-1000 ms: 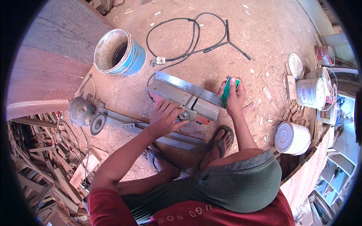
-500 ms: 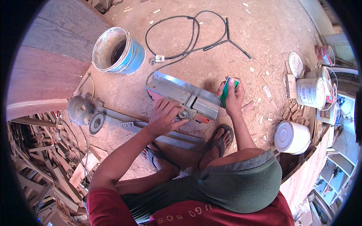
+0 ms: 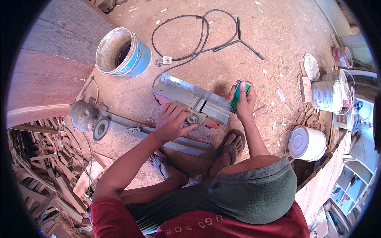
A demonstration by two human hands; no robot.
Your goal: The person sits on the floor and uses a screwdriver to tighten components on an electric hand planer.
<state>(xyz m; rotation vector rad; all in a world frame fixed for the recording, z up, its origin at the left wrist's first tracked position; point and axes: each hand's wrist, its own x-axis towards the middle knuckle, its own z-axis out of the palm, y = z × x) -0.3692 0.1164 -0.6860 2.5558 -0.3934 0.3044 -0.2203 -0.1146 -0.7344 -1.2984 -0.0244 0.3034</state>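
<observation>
An electric hand planer (image 3: 216, 112) with a grey metal sole and reddish body parts is tilted up on the floor in front of my feet. A steel rule blade (image 3: 190, 90) stands on edge along its sole; it appears to belong to a try square with a green stock (image 3: 240, 97). My right hand (image 3: 247, 101) grips the green stock at the planer's right end. My left hand (image 3: 173, 120) is closed on the planer's near side, the thumb and fingers beside a small round metal wheel (image 3: 192, 119). The fingertips are partly hidden.
A black cord (image 3: 180, 18) with a white plug loops beyond the planer. At left are a blue bucket (image 3: 141, 59) and a motor with a grinding disc (image 3: 101, 129) beside a long metal bar. White buckets (image 3: 307, 143) stand right; wood scraps (image 3: 59, 170) pile lower left.
</observation>
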